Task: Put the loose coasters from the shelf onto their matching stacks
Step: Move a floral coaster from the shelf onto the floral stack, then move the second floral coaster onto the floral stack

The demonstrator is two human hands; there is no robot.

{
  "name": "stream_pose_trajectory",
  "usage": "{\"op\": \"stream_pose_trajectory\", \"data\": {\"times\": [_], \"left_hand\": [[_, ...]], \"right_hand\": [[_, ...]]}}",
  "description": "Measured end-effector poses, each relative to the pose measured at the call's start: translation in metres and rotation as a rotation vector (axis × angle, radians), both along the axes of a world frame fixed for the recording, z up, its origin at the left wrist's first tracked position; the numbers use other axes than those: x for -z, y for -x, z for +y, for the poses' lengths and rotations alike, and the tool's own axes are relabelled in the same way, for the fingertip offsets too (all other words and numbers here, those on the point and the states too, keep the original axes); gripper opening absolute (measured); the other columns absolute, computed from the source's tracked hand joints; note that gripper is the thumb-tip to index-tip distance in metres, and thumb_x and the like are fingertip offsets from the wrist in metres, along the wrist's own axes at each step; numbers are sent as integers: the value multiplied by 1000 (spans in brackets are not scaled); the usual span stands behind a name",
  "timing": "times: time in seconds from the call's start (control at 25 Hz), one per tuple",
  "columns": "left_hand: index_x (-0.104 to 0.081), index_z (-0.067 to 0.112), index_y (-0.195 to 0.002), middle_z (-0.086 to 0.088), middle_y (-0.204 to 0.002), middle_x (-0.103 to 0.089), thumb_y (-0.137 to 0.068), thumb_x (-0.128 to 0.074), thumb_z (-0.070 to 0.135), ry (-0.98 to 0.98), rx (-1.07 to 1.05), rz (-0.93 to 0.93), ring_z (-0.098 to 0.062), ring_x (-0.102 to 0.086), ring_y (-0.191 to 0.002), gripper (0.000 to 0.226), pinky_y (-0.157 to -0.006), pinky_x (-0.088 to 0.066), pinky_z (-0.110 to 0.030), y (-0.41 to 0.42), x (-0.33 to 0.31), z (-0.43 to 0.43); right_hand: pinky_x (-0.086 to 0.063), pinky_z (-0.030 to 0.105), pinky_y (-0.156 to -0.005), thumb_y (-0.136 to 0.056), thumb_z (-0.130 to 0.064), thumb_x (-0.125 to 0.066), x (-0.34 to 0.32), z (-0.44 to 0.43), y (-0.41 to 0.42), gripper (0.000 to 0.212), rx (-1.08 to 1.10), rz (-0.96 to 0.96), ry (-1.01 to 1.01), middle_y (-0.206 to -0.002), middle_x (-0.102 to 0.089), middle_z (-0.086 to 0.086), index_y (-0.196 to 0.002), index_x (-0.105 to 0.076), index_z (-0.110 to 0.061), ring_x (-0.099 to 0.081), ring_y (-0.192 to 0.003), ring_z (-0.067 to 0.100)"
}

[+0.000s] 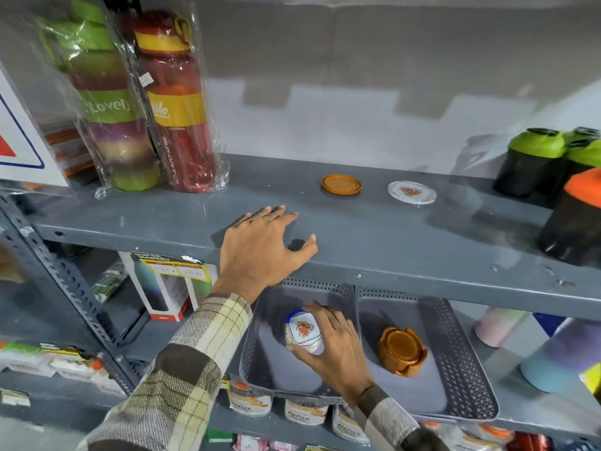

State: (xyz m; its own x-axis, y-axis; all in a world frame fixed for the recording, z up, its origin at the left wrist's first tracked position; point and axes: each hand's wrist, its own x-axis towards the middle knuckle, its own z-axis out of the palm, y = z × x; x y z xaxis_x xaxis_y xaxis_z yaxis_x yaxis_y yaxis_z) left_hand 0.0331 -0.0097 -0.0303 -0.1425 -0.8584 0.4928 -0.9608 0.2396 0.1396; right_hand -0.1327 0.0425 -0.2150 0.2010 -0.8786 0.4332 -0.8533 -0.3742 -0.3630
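Two loose coasters lie on the grey upper shelf [390,236]: an orange one [341,184] and, to its right, a white floral one [412,192]. My left hand [263,249] rests flat on the shelf's front edge, fingers spread, holding nothing. Below, my right hand [335,349] grips the white floral coaster stack [303,330] inside the left grey basket [257,359]. The orange coaster stack [401,351] sits in its holder in the right grey basket [468,362].
Wrapped bottles [175,105] stand at the upper shelf's left; green and orange lidded shakers [533,164] crowd its right end. Boxed bottles [169,288] sit left of the baskets, pastel tumblers [553,356] to the right, packets below.
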Motion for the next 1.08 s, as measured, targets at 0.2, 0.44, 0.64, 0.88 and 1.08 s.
{"op": "stream_pose_trajectory", "data": {"times": [0.2,0.44,0.64,0.88,1.08], "left_hand": [[-54,33,-137,10,-148,-47,-79,-31,75,-7,14,-36,-11,-40,-139,75,-112,-32,-35,-1,-1,2],[-49,35,-140,12,-150,-44,-77,-24,79,-25,25,-53,-9,-37,-140,81,-114,-30,-36,-3,3,-3],[-53,35,-138,12,-148,-46,-76,-24,80,0,34,-34,-10,-40,-138,82,-113,-32,-35,-3,2,-1],[-56,37,-135,14,-146,-48,-75,-27,78,14,30,-6,-7,-42,-137,78,-111,-33,-33,-2,2,-1],[-59,38,-131,16,-143,-51,-75,-31,76,37,24,14,-5,-45,-134,73,-110,-35,-31,-3,6,-3]], "right_hand": [[-55,33,-85,-87,-64,-68,-77,68,12,49,-96,-165,301,-135,-62,-18,-121,-65,-28,-61,-112,9],[-54,33,-86,-89,-49,-74,-187,83,46,39,-55,-270,596,-116,-71,-12,-111,-72,-17,-65,-101,16],[-53,33,-84,-84,-52,-72,-235,35,83,37,148,-314,536,-104,-68,-17,-108,-69,-24,-61,-98,10],[-56,38,-83,-79,-60,-73,-246,-63,130,68,414,-125,111,-114,-70,0,-132,-44,-28,-65,-109,25],[-41,47,-102,-73,-58,-82,-224,-115,154,96,506,-100,-48,-123,-63,15,-144,-31,-20,-53,-124,37]]}}
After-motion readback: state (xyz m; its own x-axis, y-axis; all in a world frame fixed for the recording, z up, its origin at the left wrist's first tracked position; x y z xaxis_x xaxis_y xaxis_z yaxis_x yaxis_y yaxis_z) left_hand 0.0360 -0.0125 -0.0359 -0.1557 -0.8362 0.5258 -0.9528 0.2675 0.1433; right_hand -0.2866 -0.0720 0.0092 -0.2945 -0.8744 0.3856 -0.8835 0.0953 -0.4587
